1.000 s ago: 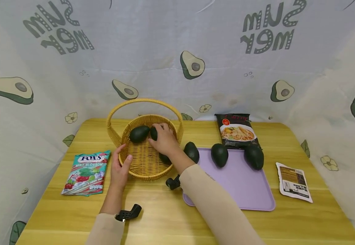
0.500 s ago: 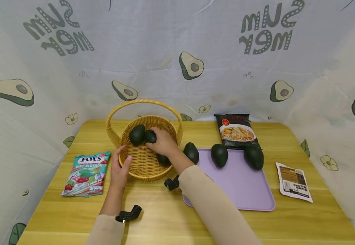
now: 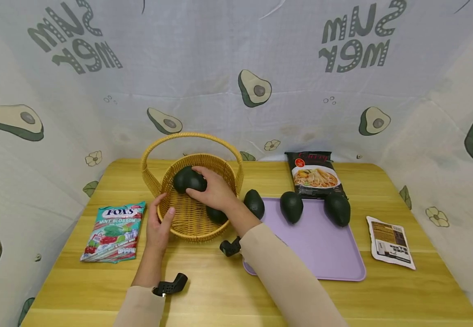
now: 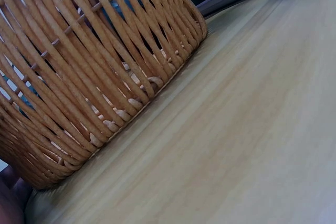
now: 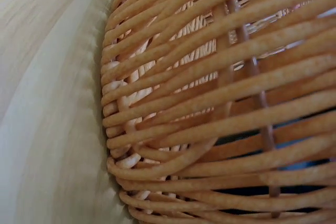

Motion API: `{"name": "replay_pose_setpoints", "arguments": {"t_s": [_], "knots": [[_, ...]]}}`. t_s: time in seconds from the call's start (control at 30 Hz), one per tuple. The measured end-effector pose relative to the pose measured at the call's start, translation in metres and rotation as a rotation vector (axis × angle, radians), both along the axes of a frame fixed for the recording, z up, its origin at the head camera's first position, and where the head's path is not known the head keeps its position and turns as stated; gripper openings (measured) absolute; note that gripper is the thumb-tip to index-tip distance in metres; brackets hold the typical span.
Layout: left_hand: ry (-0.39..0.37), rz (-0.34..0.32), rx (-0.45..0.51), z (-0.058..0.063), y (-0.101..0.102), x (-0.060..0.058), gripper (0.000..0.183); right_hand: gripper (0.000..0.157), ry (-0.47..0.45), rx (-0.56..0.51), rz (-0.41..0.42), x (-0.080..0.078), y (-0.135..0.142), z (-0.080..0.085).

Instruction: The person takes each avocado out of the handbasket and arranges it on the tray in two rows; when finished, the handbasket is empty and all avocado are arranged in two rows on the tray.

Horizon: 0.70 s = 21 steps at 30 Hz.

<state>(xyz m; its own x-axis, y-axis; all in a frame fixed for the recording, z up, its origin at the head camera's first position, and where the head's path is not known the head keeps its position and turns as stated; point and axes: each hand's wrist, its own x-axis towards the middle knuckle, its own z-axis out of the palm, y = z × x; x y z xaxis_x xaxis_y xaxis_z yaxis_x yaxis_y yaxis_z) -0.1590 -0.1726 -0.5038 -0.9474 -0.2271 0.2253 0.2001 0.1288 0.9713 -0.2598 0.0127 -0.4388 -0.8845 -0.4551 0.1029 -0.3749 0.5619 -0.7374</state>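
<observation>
A yellow wicker basket with a tall arched handle stands left of the middle of the table. Inside it, my right hand grips a dark green avocado, thumb on the near side and fingers over the far side. That fruit presses up to another avocado at the basket's back left. A third avocado lies under my right hand, partly covered by it. My left hand touches the basket's left front rim with relaxed fingers. The wrist views show the basket's woven wall up close.
Right of the basket lies a purple tray, with avocados along its far edge. Behind it is a black noodle packet. A Fox's candy bag lies at left, a white and brown pouch at far right.
My right hand has moved left and slightly toward me inside the basket, carrying its avocado against the back-left one, which has turned. My left hand stays at the rim.
</observation>
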Motion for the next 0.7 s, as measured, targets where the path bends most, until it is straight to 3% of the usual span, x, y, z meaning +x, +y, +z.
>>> {"name": "replay_pose_setpoints", "arguments": {"t_s": [0.33, 0.7], "knots": [[-0.008, -0.003, 0.024, 0.001, 0.001, 0.000, 0.050, 0.076, 0.121, -0.116, 0.003, 0.017, 0.003, 0.014], [-0.010, 0.002, 0.023, 0.002, 0.000, 0.001, 0.051, 0.076, 0.068, -0.189, -0.006, 0.062, 0.020, 0.031]]}}
